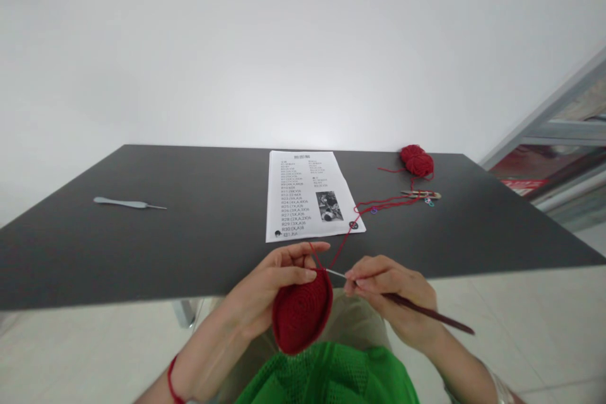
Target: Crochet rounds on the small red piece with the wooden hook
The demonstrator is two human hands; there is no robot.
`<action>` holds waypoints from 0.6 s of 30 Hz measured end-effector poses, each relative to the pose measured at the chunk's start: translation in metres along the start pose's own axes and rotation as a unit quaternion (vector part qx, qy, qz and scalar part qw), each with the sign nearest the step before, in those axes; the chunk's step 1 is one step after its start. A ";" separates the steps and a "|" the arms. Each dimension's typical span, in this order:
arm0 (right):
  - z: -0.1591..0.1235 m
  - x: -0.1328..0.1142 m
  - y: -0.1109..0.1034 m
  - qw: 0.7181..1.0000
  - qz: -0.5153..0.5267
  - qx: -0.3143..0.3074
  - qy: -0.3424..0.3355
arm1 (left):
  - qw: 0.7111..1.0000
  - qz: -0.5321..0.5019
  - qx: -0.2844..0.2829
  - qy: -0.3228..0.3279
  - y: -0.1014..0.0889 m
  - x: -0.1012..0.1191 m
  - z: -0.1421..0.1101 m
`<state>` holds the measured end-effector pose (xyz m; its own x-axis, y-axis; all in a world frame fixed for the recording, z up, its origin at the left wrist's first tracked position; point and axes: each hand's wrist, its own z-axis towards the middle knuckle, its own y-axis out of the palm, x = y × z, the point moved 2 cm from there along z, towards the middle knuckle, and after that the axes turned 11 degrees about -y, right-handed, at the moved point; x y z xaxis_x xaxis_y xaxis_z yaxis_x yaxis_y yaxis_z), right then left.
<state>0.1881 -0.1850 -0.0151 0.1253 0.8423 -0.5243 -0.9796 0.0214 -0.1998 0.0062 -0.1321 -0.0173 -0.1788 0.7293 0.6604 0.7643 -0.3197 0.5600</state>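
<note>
My left hand (284, 274) pinches the upper edge of a round red crochet piece (302, 312), which hangs below the fingers over my lap. Red working yarn (341, 247) runs from the piece up across the table, and a strand passes by my left index finger. Between the fingers of my right hand (391, 290) is a crochet hook (433, 314) with a dark brown handle. Its thin metal tip meets the top edge of the crochet piece, near the yarn; whether it sits inside a stitch is too small to tell.
Printed pattern sheets (307, 196) lie mid-table. A red yarn ball (417, 161) rests at the back right, with a small tool (421, 194) and stitch markers (429, 202) nearby. A grey-handled hook (127, 203) lies left on the dark table (203, 233). Behind stands a white wall (303, 50).
</note>
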 end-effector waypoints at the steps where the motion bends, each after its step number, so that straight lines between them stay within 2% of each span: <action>1: 0.002 -0.001 -0.001 1.000 -0.002 -0.007 -0.002 | 1.000 0.003 -0.002 -0.004 0.000 0.001 -0.001; 6: 0.010 -0.004 -0.007 0.999 0.025 -0.029 0.019 | 0.999 0.025 -0.018 -0.026 0.000 0.005 -0.003; 12: 0.014 0.001 -0.016 0.986 0.126 -0.047 0.095 | 0.992 0.092 -0.060 -0.066 -0.005 0.009 0.001; 15: 0.012 0.008 -0.016 0.965 0.209 -0.026 0.155 | 0.988 0.111 -0.077 -0.076 -0.007 0.010 0.004; 18: 0.009 0.017 -0.011 0.920 0.316 0.027 0.232 | 0.987 0.130 -0.072 -0.057 -0.005 0.010 0.004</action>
<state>0.1995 -0.1659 -0.0148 -0.4304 0.3751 -0.8210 -0.8845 -0.3564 0.3009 0.0030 -0.1208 -0.0156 0.0898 0.6716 0.7355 0.6779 -0.5822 0.4489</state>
